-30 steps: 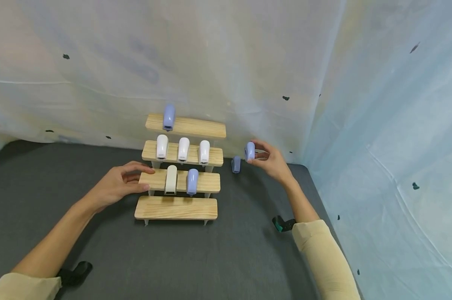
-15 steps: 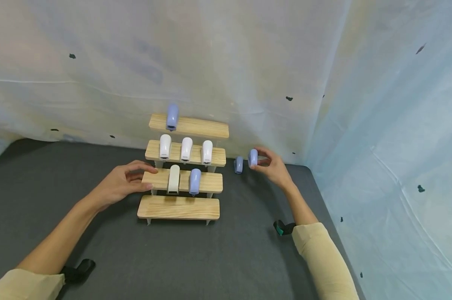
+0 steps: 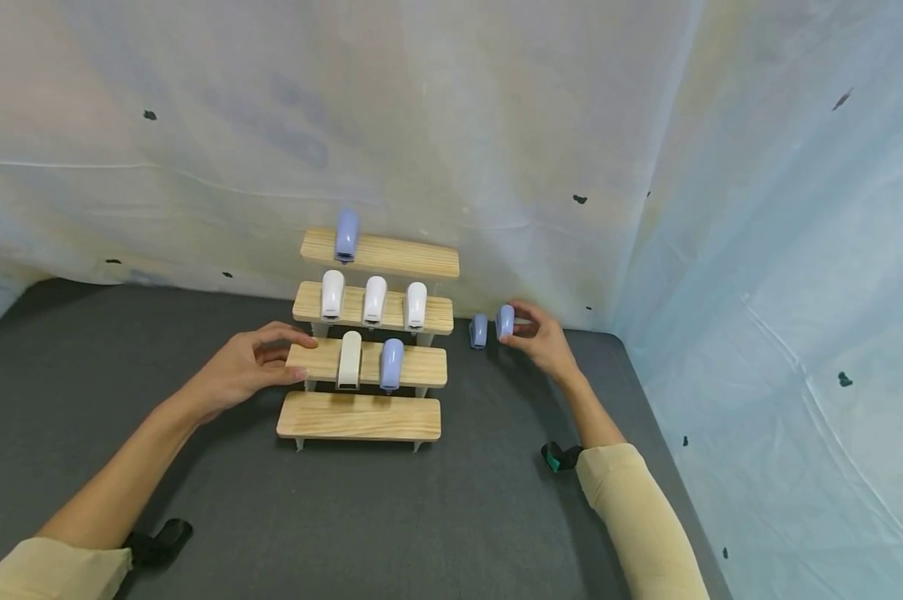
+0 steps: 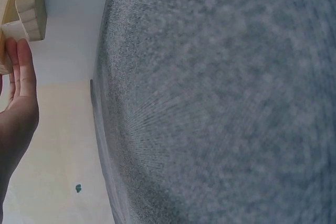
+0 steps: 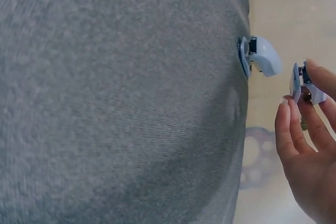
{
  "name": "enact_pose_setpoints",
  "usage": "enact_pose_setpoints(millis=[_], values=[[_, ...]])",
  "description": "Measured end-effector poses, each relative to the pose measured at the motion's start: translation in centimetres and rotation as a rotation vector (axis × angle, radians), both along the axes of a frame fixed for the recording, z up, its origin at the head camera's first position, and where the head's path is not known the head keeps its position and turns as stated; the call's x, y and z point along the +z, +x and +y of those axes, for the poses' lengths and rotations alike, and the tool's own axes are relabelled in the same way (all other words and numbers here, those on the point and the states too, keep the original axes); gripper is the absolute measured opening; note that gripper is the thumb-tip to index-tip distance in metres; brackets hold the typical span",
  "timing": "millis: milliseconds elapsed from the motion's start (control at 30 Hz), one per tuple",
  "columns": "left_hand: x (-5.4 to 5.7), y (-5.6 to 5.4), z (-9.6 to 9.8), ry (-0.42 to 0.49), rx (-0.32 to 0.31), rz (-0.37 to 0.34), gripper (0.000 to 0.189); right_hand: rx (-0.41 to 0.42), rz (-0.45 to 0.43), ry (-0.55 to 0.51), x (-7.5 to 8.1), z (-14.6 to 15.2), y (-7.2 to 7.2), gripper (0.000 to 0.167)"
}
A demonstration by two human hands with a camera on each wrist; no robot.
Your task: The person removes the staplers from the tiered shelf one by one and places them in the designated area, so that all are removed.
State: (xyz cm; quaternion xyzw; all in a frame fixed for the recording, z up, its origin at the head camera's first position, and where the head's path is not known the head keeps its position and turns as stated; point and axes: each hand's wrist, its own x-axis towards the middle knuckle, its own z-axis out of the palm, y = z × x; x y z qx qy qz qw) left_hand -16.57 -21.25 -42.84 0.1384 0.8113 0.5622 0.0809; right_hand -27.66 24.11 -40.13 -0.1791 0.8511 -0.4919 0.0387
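Observation:
My right hand (image 3: 543, 340) pinches a small periwinkle-blue stapler (image 3: 505, 321) between thumb and fingers, right beside a matching stapler (image 3: 478, 332) that stands on the dark mat. In the right wrist view the held stapler (image 5: 300, 83) hangs off the mat, with its metal parts facing the other stapler (image 5: 265, 56). My left hand (image 3: 249, 367) grips the left end of a wooden step (image 3: 410, 367), thumb at its front corner and index finger at its back corner. That step carries a cream stapler (image 3: 350, 360) and a blue stapler (image 3: 391, 364).
The tiered wooden stand has a bare lowest step (image 3: 357, 417). Several white staplers, one of them the middle stapler (image 3: 374, 300), stand on the step above my left hand. A blue stapler (image 3: 347, 235) sits on the top step. A pale curtain (image 3: 496, 125) hangs close behind.
My right hand has lowered the held blue stapler towards the mat, beside the standing one. My left hand keeps its place on the step, while the head view has shifted slightly.

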Motion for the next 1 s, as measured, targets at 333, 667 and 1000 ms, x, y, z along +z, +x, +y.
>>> enact_pose_setpoints(millis=[333, 667, 1000], values=[[0.0, 0.0, 0.0, 0.027, -0.016, -0.002, 0.044, -0.027, -0.013, 0.023, -2.2, 0.5, -1.0, 0.064], [0.0, -0.1, -0.1, 0.032, -0.01, 0.0, 0.044, -0.096, 0.015, 0.116, -5.2, 0.9, -3.1, 0.064], [-0.2, 0.4, -0.1, 0.026, -0.01, 0.023, 0.042, -0.106, -0.007, 0.115, -5.9, 0.9, -3.1, 0.062]])
